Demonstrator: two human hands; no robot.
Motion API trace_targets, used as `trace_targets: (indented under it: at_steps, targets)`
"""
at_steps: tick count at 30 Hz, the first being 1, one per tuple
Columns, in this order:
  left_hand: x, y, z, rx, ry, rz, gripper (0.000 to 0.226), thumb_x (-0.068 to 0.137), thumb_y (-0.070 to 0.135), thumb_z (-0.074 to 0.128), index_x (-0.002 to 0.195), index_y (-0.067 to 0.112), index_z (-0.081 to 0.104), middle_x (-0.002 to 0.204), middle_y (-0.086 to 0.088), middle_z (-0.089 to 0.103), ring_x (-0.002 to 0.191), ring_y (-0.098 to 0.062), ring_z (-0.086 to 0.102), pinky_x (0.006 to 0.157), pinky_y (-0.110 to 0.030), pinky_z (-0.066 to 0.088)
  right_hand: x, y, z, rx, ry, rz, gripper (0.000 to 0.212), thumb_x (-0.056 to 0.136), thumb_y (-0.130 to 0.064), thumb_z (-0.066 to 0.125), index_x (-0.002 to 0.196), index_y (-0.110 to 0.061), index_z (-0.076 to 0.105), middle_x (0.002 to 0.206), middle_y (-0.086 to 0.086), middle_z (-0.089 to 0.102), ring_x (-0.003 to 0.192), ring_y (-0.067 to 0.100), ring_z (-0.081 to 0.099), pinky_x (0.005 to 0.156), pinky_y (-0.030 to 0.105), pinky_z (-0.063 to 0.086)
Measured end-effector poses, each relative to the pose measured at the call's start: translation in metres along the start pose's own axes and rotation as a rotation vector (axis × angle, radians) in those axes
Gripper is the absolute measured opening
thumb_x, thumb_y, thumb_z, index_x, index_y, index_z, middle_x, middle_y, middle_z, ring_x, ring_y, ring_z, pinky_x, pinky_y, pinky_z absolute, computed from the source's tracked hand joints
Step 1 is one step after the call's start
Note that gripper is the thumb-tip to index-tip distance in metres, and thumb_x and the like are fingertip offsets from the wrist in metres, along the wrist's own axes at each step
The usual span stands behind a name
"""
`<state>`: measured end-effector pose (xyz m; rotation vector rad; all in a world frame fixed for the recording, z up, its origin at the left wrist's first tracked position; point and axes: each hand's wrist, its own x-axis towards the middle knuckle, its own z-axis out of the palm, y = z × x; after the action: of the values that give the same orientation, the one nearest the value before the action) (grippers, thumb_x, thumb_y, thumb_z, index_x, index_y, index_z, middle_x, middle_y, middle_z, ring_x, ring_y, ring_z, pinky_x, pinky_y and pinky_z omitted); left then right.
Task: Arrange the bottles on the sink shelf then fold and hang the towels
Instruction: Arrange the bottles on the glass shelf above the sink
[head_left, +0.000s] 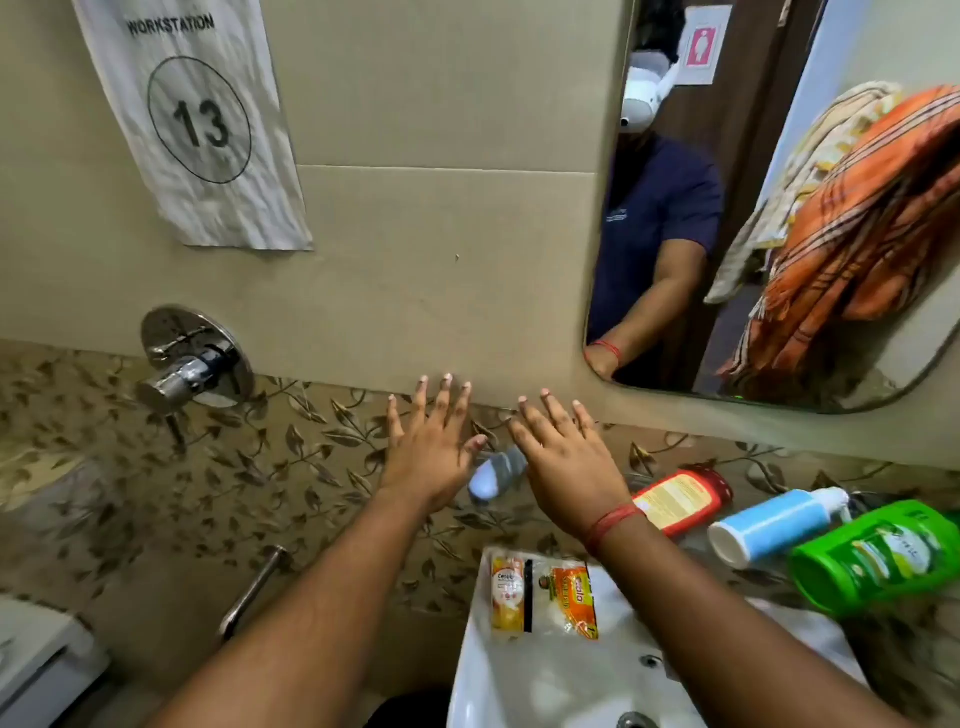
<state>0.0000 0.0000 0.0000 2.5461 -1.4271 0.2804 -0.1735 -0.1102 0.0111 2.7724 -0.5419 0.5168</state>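
**Hands flat over the shelf, nothing gripped**

Left hand (431, 457) and right hand (563, 462): both spread, fingers straight, palms down, hovering in front of the wall above the sink (519, 670). Neither holds anything. Looks like a start pose, so my read is 0 bottles arranged.

Small clear bottle (496, 475) lies on its side between and below my hands, nearest pick. To the right, 3 more lie tipped over: red bottle (680, 499), blue bottle (774, 522), green bottle (878, 558), blue touching green. All need standing up.

2 sachets (543, 592) rest on the sink's back edge.

Towels (862, 218), orange striped and a pale one, show only in the mirror (623, 260), bunched and unfolded, behind me. Those come after the bottles.
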Motion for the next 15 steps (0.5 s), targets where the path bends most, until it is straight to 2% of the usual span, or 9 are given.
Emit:
trace_targets:
  at_steps: [2, 4, 6, 8, 12, 15]
  targets:
    - [0.004, -0.013, 0.007, 0.023, -0.012, 0.065, 0.071, 0.100, 0.063, 0.013, 0.153, 0.034, -0.023, 0.163, 0.002, -0.029, 0.151, -0.027, -0.026, 0.121, -0.063, -0.007, 0.007, -0.007, 0.009, -0.002, -0.042, -0.024, 0.072, 0.081, -0.011, 0.067, 0.147, -0.020, 0.041, 0.158, 0.009, 0.037, 0.149, 0.034, 0.026, 0.117, 0.058, 0.026]
    - [0.005, -0.022, 0.017, 0.008, 0.016, 0.131, 0.069, 0.101, 0.061, 0.016, 0.155, 0.036, -0.018, 0.165, 0.001, -0.026, 0.152, -0.025, -0.023, 0.121, -0.061, -0.008, 0.005, -0.012, 0.017, -0.034, -0.096, -0.063, 0.070, 0.083, -0.013, 0.067, 0.147, -0.021, 0.042, 0.157, 0.008, 0.037, 0.149, 0.033, 0.025, 0.119, 0.057, 0.021]
    - [-0.001, -0.023, 0.024, -0.031, 0.027, 0.200, 0.065, 0.102, 0.054, 0.020, 0.158, 0.034, -0.005, 0.169, 0.002, -0.010, 0.155, -0.021, -0.013, 0.123, -0.058, -0.007, 0.005, -0.014, 0.023, -0.049, -0.145, -0.080, 0.070, 0.085, -0.014, 0.067, 0.148, -0.021, 0.039, 0.158, 0.008, 0.035, 0.150, 0.033, 0.022, 0.119, 0.055, 0.012]
    - [-0.010, -0.022, 0.031, -0.054, 0.029, 0.235, 0.060, 0.104, 0.044, 0.028, 0.159, 0.029, 0.013, 0.169, 0.002, 0.012, 0.156, -0.019, 0.003, 0.124, -0.056, -0.002, 0.005, -0.018, 0.020, -0.053, -0.183, -0.071, 0.071, 0.084, -0.013, 0.069, 0.148, -0.021, 0.038, 0.156, 0.008, 0.038, 0.149, 0.034, 0.024, 0.120, 0.053, 0.011]
    - [-0.022, -0.022, 0.042, -0.239, 0.063, 0.217, 0.042, 0.102, 0.029, 0.043, 0.142, 0.024, 0.052, 0.150, 0.005, 0.051, 0.147, -0.015, 0.032, 0.125, -0.053, 0.007, 0.013, -0.023, 0.020, -0.075, -0.200, -0.090, 0.069, 0.080, -0.017, 0.075, 0.143, -0.020, 0.047, 0.148, 0.008, 0.050, 0.140, 0.032, 0.042, 0.117, 0.050, 0.027]
    - [-0.021, -0.018, 0.049, -0.399, 0.064, 0.172, 0.036, 0.098, 0.021, 0.050, 0.132, 0.025, 0.062, 0.138, 0.007, 0.060, 0.140, -0.012, 0.042, 0.126, -0.049, 0.008, 0.016, -0.023, 0.021, -0.056, -0.176, -0.120, 0.065, 0.078, -0.018, 0.077, 0.139, -0.019, 0.052, 0.141, 0.009, 0.057, 0.132, 0.031, 0.051, 0.109, 0.045, 0.040]
